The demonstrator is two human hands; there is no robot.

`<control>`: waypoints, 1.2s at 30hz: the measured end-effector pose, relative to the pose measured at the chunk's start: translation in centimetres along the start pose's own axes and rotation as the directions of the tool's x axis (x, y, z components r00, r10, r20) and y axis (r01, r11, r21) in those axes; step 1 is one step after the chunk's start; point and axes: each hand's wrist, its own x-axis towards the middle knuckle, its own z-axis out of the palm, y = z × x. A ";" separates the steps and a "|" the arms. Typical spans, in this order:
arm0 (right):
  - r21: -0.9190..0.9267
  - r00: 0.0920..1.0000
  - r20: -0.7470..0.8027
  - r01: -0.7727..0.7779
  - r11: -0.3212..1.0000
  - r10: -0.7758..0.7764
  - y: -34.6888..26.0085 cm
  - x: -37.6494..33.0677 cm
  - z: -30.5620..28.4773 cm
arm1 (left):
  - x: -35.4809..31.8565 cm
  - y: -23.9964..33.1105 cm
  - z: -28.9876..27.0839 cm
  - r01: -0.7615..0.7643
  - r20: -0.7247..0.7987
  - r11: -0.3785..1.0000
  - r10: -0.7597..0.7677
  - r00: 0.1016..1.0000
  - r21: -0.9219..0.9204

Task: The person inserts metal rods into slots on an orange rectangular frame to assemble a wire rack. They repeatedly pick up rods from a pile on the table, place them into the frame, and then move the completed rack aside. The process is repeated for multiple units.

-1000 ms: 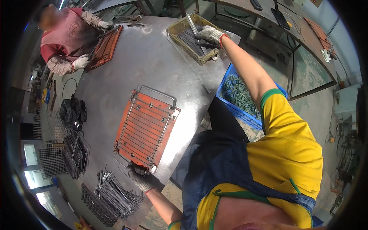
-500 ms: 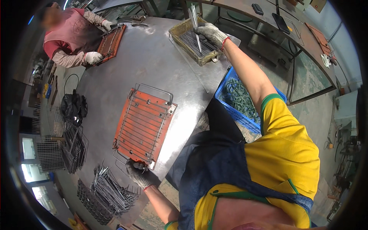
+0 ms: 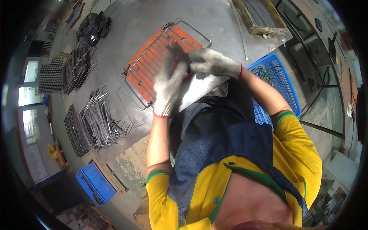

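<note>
Head view: the right hand (image 3: 216,63) has left the box (image 3: 267,30) at upper right and joined the left hand (image 3: 168,84) over the orange plate (image 3: 147,55), upper centre, so both now attend there; blur hides whether either grip holds anything.

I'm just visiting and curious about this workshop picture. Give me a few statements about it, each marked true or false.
1. The left hand and right hand are both gloved. True.
2. In the picture, a pile of metal rods lies lower and further left than the orange board. True.
3. The orange board lies on the floor. False: it lies on the metal table.
4. A red crate stands at the far right of the table. False: the crate there is a blue crate.
5. The hands are spread wide apart. False: they are close together.
</note>
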 end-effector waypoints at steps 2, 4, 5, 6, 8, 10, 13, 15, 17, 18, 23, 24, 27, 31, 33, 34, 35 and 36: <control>-0.235 0.967 -0.076 0.218 0.947 -0.241 3.6 0.6 1.6 | 0.7 -1.3 1.3 0.309 0.170 0.792 -0.259 0.951 -0.527; -0.484 0.928 -0.037 0.309 0.819 -0.372 5.9 0.9 2.1 | 0.4 -2.9 2.0 0.263 0.184 0.701 -0.187 0.965 -0.663; -0.585 0.930 0.032 0.315 0.747 -0.366 6.0 0.9 1.8 | 0.2 -3.4 2.1 0.239 0.185 0.646 -0.152 0.971 -0.725; -0.675 0.930 0.100 0.324 0.663 -0.353 6.0 0.9 1.7 | 0.0 -3.7 2.0 0.219 0.167 0.649 -0.143 0.976 -0.728; -0.479 0.932 0.025 0.329 0.814 -0.362 5.0 0.9 2.2 | -0.3 -3.6 2.1 0.189 0.146 0.650 -0.120 0.982 -0.736; -0.197 0.960 -0.079 0.249 0.948 -0.268 4.9 1.0 3.6 | -0.6 -2.6 1.6 0.158 0.126 0.727 -0.099 0.987 -0.668; 0.042 0.985 -0.113 0.137 0.990 -0.132 4.5 0.5 4.5 | -0.7 -2.0 1.1 0.113 0.122 0.762 -0.045 0.992 -0.638; 0.106 0.997 -0.048 0.073 0.992 -0.068 4.5 0.4 4.6 | -0.9 -2.2 1.1 0.115 0.099 0.738 -0.066 0.993 -0.665; 0.091 0.999 0.041 0.007 0.996 -0.011 3.7 0.2 4.3 | -1.3 -2.8 1.7 0.138 0.056 0.690 -0.140 0.988 -0.711; 0.065 0.999 0.032 0.027 0.998 -0.030 4.2 0.0 4.7 | -1.5 -3.3 1.3 0.176 0.087 0.815 -0.154 0.984 -0.553; -0.165 0.981 0.026 0.196 0.967 -0.194 4.7 -0.6 4.7 | -2.3 -4.1 0.3 0.027 0.082 0.991 -0.038 0.996 0.134; -0.176 0.980 0.033 0.200 0.964 -0.198 4.5 -0.6 4.6 | -2.2 -5.3 0.2 -0.045 0.087 0.987 0.032 0.996 0.153; -0.240 0.994 -0.006 0.103 0.965 -0.107 6.7 -0.1 5.1 | -1.4 -5.0 0.7 -0.034 0.053 0.995 0.029 0.998 0.095; 0.276 0.997 0.030 -0.078 0.958 0.073 8.7 0.9 5.6 | 2.8 -5.7 1.1 0.183 0.055 0.457 -0.279 0.959 -0.870; 0.517 0.959 0.204 -0.276 0.810 0.197 7.2 1.1 5.5 | 4.9 -7.3 0.0 0.264 0.131 0.432 -0.314 0.940 -0.862; 0.571 0.959 0.164 -0.283 0.771 0.231 6.2 1.4 5.4 | 5.7 -7.4 -0.3 0.317 0.169 0.459 -0.334 0.927 -0.830; 0.622 0.955 0.126 -0.286 0.729 0.268 5.4 1.7 5.3 | 6.5 -7.5 -0.4 0.369 0.206 0.485 -0.356 0.911 -0.793; 0.672 0.947 0.090 -0.285 0.684 0.307 5.0 2.2 5.4 | 7.3 -7.4 -0.4 0.382 0.200 0.474 -0.390 0.899 -0.793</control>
